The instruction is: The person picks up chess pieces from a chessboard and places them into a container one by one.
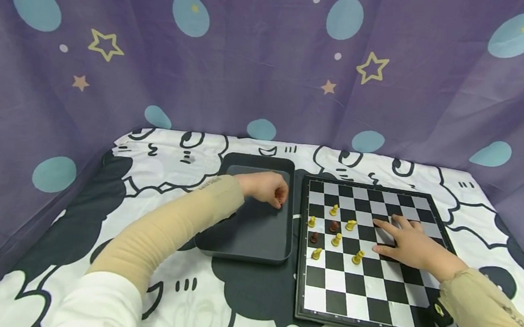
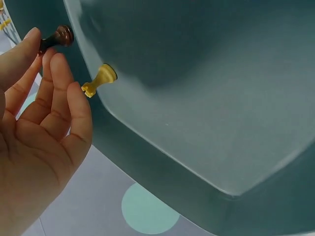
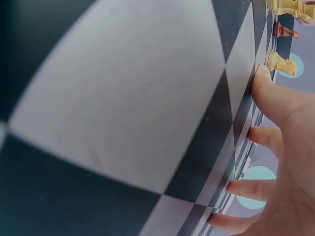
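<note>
The left hand (image 1: 266,188) has its grip pinching a dark brown chess piece (image 2: 57,39) between thumb and forefinger, at the upper left of the left wrist view, with the piece's broad base pointing away from the fingers. That hand is over the gray tray (image 1: 247,236), in the middle of the head view. Inside the tray, close to its wall, a yellow rook (image 2: 102,78) appears to stand on its base near the little fingertip (whether the two touch, I cannot tell). The hand hides this rook in the head view.

On the right of the head view, the right hand (image 1: 409,245) has its grip spread and holds nothing; its fingertips reach down to the checkered chessboard (image 1: 335,283). Toward the board's left side stand six yellow pieces (image 1: 336,239) and two dark reddish-brown pieces (image 1: 334,226), all left of the right hand. In the right wrist view, a few of these show at the upper right, beyond the thumb.

Tray and board lie side by side, just apart, on a desk covered by a black-and-white cartoon cloth (image 1: 185,304). Behind, a purple curtain (image 1: 262,67) with teal ovals and stars fills the upper part of the head view.
</note>
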Action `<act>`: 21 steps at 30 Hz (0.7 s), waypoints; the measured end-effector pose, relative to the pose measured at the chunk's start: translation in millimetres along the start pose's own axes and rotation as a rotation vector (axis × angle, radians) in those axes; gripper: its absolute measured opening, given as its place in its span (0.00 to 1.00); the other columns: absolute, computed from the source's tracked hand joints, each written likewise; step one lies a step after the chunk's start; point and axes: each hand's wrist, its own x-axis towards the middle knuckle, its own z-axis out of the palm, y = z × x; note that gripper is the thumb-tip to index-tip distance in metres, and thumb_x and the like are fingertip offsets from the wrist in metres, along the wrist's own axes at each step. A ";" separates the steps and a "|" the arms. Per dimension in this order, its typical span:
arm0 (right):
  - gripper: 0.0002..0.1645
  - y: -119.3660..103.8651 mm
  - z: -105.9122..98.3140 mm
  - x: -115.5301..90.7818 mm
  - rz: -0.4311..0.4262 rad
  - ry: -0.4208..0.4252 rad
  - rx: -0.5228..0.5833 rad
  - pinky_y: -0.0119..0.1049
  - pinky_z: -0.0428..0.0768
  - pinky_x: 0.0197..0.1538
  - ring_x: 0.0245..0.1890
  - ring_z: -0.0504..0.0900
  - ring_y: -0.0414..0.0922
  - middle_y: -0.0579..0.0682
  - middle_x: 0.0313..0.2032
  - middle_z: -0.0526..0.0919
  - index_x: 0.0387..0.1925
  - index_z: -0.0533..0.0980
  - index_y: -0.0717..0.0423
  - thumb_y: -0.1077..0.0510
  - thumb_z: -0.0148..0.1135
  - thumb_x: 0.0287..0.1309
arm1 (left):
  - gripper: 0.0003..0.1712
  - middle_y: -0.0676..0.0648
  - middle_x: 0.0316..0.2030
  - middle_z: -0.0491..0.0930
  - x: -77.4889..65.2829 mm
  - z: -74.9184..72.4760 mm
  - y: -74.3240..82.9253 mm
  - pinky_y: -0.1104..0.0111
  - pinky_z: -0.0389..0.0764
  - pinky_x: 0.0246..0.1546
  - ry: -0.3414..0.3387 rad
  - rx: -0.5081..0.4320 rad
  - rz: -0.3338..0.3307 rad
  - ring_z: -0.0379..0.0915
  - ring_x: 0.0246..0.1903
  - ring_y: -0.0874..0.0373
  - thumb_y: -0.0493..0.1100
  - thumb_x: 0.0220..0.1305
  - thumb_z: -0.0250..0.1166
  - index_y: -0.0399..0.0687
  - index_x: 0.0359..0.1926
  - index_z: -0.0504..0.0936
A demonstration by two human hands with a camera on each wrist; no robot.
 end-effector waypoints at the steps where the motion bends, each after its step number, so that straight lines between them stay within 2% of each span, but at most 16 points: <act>1: 0.48 0.1 0.2 -0.1 -0.001 0.000 0.000 0.73 0.57 0.55 0.57 0.56 0.81 0.77 0.61 0.58 0.65 0.66 0.54 0.28 0.57 0.51 | 0.04 0.51 0.28 0.75 0.7 0.8 -0.3 0.72 0.68 0.31 -0.003 0.007 -0.002 0.65 0.27 0.62 0.36 0.59 0.66 0.45 0.30 0.79; 8: 0.48 -1.7 0.4 -0.9 0.001 -0.001 0.003 0.73 0.60 0.53 0.56 0.56 0.81 0.77 0.61 0.58 0.64 0.66 0.54 0.28 0.58 0.51 | 0.01 0.49 0.33 0.79 3.2 7.1 -0.7 0.71 0.73 0.33 -0.019 0.043 -0.030 0.70 0.30 0.60 0.37 0.60 0.66 0.45 0.33 0.81; 14: 0.48 -0.1 0.7 -1.5 -0.002 0.007 0.001 0.73 0.59 0.54 0.56 0.57 0.81 0.77 0.61 0.59 0.64 0.66 0.54 0.28 0.57 0.51 | 0.03 0.49 0.34 0.79 4.0 8.3 -0.2 0.70 0.73 0.35 -0.016 0.065 -0.044 0.71 0.32 0.60 0.38 0.60 0.66 0.44 0.35 0.82; 21: 0.48 -0.7 0.3 -1.0 0.000 0.008 0.002 0.73 0.59 0.54 0.57 0.56 0.81 0.76 0.61 0.59 0.64 0.66 0.53 0.28 0.58 0.51 | 0.04 0.49 0.36 0.80 3.1 10.0 2.0 0.68 0.74 0.36 -0.023 0.057 -0.076 0.72 0.33 0.58 0.39 0.60 0.66 0.44 0.37 0.82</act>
